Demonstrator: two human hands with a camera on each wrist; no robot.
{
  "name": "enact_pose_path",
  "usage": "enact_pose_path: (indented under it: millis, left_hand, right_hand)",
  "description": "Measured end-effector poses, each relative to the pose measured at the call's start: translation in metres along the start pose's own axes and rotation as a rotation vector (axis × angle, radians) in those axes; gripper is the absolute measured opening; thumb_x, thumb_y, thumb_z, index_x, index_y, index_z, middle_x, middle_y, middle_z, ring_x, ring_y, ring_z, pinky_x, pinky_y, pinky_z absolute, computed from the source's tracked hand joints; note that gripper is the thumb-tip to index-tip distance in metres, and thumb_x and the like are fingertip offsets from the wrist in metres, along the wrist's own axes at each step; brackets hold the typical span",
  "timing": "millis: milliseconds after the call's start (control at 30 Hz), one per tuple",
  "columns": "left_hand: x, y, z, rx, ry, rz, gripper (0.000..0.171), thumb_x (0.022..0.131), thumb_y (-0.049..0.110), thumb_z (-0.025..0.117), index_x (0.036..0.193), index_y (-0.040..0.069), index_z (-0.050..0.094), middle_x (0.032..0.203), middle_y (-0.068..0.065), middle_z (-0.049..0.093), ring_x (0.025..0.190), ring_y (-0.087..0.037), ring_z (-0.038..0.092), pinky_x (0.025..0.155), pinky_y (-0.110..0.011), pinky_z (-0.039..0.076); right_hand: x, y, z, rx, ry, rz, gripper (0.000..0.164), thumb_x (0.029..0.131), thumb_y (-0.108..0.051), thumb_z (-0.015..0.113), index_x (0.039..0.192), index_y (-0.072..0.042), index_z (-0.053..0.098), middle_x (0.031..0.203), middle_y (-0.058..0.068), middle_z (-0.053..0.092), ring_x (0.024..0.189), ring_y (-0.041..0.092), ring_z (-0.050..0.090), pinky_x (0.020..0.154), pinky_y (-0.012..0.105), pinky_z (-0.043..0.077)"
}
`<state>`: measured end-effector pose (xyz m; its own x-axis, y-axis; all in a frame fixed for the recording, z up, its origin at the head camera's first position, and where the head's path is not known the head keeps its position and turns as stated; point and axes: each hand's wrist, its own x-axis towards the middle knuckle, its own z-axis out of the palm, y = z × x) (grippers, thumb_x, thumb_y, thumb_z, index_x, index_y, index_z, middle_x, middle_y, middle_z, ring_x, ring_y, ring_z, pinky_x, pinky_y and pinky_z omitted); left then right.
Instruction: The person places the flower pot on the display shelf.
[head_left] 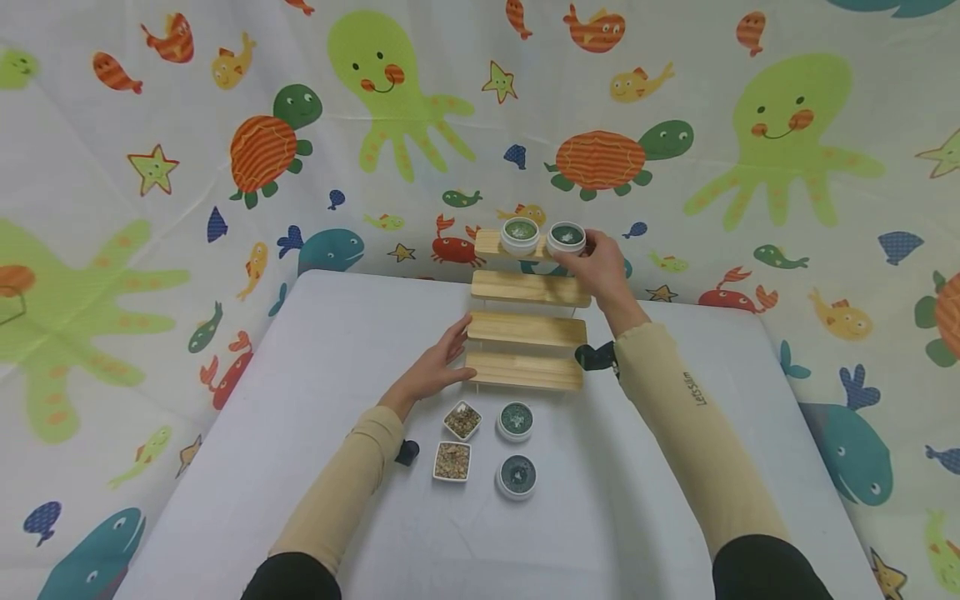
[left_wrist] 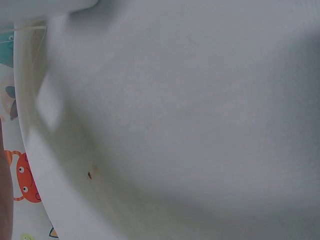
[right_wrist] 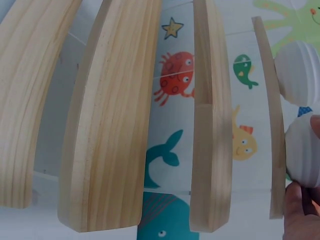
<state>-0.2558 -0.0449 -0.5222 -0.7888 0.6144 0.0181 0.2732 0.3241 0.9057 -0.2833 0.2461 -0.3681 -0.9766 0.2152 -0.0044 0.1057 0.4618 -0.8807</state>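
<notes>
At our white table (head_left: pixel 345 350), the right hand (head_left: pixel 604 268) grips the stand's (head_left: pixel 527 330) top-right jar (head_left: pixel 566 237). The left hand (head_left: pixel 431 372), uncurled, touches the stand's left edge.

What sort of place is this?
Probably a makeshift indoor work area: a white, curtain-like backdrop printed with cartoon sea animals hangs behind a plain white table, which bears a pale wooden four-tier stand.

White table (head_left: pixel 300 400) (rack (head_left: pixel 527 330), 4 containers (head_left: pixel 452 462))

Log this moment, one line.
right hand: grips white tub, top wooden shelf | left hand: at lower shelves, left side | second tub: beside first
</notes>
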Motion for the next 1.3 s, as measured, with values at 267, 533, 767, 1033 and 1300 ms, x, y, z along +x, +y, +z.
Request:
enact_pose_path:
  millis: [267, 533, 767, 1033, 1300]
  left_hand:
    - [-0.001, -0.001, 0.000, -0.014, 0.004, 0.009, 0.096, 0.079, 0.019, 0.072, 0.147, 0.036, 0.005, 0.155, 0.012, 0.007, 0.141, -0.014, 0.019, 0.116, -0.028, 0.025]
    - [-0.001, -0.001, 0.001, -0.018, 0.001, 0.008, 0.096, 0.079, 0.019, 0.072, 0.147, 0.035, 0.005, 0.155, 0.010, 0.007, 0.141, -0.015, 0.019, 0.116, -0.028, 0.024]
    - [-0.002, -0.001, 0.001, -0.020, 0.003, 0.009, 0.097, 0.079, 0.018, 0.072, 0.147, 0.034, 0.005, 0.155, 0.010, 0.007, 0.141, -0.015, 0.020, 0.116, -0.027, 0.025]
    - [-0.009, 0.018, -0.003, -0.041, -0.014, 0.013, 0.094, 0.081, 0.010, 0.070, 0.149, 0.019, 0.005, 0.156, 0.001, 0.006, 0.141, -0.021, 0.018, 0.116, -0.033, 0.024]
    - [-0.012, 0.029, -0.006, -0.026, -0.029, 0.011, 0.093, 0.081, 0.008, 0.069, 0.149, 0.013, 0.005, 0.156, -0.004, 0.007, 0.141, -0.022, 0.019, 0.116, -0.033, 0.025]
  right_hand:
    - [-0.003, 0.005, -0.001, 0.031, 0.011, -0.055, 0.066, 0.078, -0.023, 0.072, 0.133, -0.001, 0.044, 0.121, 0.013, 0.053, 0.107, 0.021, 0.050, 0.095, 0.032, 0.048]
    - [-0.013, 0.016, -0.009, -0.018, 0.022, -0.055, 0.074, 0.078, -0.030, 0.071, 0.136, 0.001, 0.039, 0.132, 0.015, 0.046, 0.119, 0.025, 0.046, 0.104, 0.034, 0.043]
    - [-0.027, 0.026, -0.014, -0.080, 0.001, -0.090, 0.073, 0.079, -0.029, 0.071, 0.137, 0.002, 0.038, 0.132, 0.017, 0.045, 0.118, 0.027, 0.046, 0.103, 0.037, 0.044]
    - [-0.044, 0.032, -0.011, -0.129, 0.004, -0.127, 0.070, 0.079, -0.030, 0.071, 0.134, 0.002, 0.042, 0.123, 0.015, 0.051, 0.111, 0.026, 0.049, 0.099, 0.040, 0.046]
    - [-0.064, 0.039, -0.008, -0.108, -0.049, -0.136, 0.071, 0.079, -0.029, 0.072, 0.135, 0.001, 0.040, 0.130, 0.016, 0.046, 0.118, 0.027, 0.047, 0.104, 0.037, 0.045]
